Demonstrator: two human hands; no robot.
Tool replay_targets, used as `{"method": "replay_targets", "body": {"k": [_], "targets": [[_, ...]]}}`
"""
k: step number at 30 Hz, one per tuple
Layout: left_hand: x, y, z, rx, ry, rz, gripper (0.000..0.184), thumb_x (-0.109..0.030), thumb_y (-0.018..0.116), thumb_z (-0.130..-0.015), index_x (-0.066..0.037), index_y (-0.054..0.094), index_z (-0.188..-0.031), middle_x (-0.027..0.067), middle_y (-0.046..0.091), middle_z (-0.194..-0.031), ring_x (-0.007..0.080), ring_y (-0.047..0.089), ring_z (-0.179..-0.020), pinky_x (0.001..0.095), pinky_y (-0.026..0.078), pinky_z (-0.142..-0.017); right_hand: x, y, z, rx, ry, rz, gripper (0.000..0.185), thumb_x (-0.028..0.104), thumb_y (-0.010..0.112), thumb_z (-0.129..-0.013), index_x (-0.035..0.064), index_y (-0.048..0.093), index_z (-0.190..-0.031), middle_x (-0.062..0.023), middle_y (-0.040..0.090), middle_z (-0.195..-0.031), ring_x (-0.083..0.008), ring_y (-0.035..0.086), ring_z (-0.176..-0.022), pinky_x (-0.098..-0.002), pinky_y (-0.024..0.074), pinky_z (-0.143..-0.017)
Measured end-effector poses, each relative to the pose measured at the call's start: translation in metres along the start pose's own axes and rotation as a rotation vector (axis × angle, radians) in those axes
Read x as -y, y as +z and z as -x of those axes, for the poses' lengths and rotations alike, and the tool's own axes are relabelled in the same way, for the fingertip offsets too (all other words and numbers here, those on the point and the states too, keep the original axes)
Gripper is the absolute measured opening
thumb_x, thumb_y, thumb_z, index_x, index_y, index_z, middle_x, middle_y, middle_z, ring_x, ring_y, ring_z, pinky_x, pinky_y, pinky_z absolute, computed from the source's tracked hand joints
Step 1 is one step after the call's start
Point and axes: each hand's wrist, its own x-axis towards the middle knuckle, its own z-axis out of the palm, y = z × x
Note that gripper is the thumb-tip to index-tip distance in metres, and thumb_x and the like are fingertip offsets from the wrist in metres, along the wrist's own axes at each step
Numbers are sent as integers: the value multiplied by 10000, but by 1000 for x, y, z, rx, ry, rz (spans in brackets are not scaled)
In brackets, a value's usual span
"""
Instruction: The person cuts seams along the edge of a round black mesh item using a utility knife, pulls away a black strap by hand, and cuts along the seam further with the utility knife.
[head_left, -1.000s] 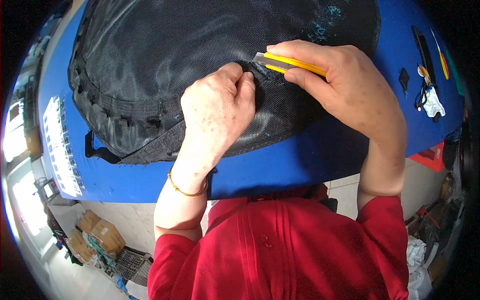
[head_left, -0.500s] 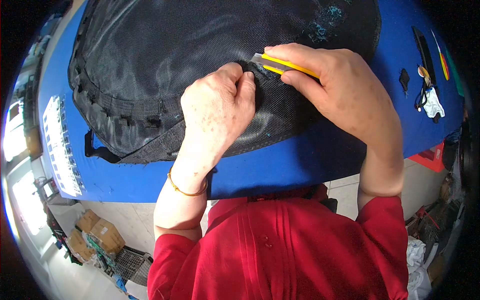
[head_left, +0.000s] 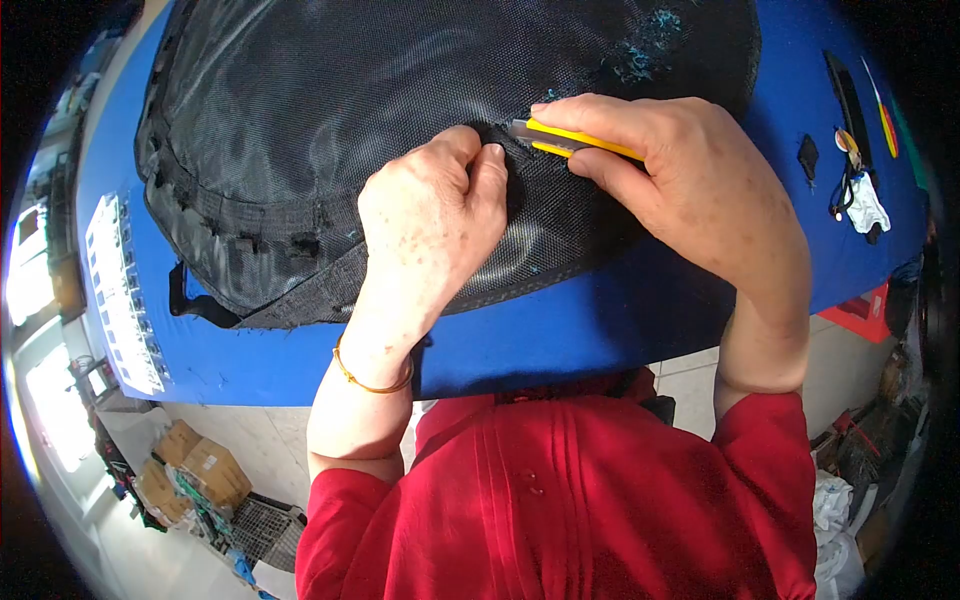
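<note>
A large black mesh fabric piece [head_left: 300, 120] lies over the blue table [head_left: 520, 345]. My left hand [head_left: 435, 205] is closed on a fold of this fabric, with thumb and forefinger pinched together. Just to its right, my right hand [head_left: 690, 180] grips a yellow utility knife [head_left: 575, 138] between thumb and fingers. The knife's blade points left and rests at the fabric close to my left fingertips; its exact contact is too small to tell. Loose teal thread bits [head_left: 640, 60] lie on the fabric up and to the right of the knife.
On the table's right lie a black strip [head_left: 848, 110], a red-and-yellow tool [head_left: 886, 125], a small black piece [head_left: 807, 158] and a white packet [head_left: 866, 205]. A white slotted sheet [head_left: 120, 290] is at the left. Cardboard boxes [head_left: 205, 470] stand on the floor, lower left.
My right hand and the knife moved slightly left, then a little back right and down. More teal thread shows above the knife. My left hand has shifted very slightly left, still pinching the fabric.
</note>
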Motion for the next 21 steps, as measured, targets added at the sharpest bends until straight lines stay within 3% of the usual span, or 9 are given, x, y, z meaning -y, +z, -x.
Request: {"method": "replay_targets", "body": {"k": [17,19,21], "targets": [[1,1,0,-7,16,-8,250,-223,662,-946,-60,655,-757,124,662,-639,324,686,-589,405,543,-560,-2,0,1,-51,-26,16,332,110,702,-927,110,696,-1259,-132,741,-1145,-326,734,-982,-390,585,-856],[2,1,0,23,-47,57,312,-280,669,-967,-35,629,-778,201,599,-651,364,648,-620,431,493,-589,-3,0,1,-45,-24,21,331,112,701,-929,109,696,-1259,-130,741,-1147,-323,735,-984,-387,586,-860],[2,1,1,14,-42,60,316,-280,668,-968,-34,626,-776,200,597,-649,363,646,-618,429,492,-588,-3,0,0,-39,-20,26,329,113,701,-930,109,696,-1259,-128,742,-1150,-321,736,-985,-384,586,-864]]}}
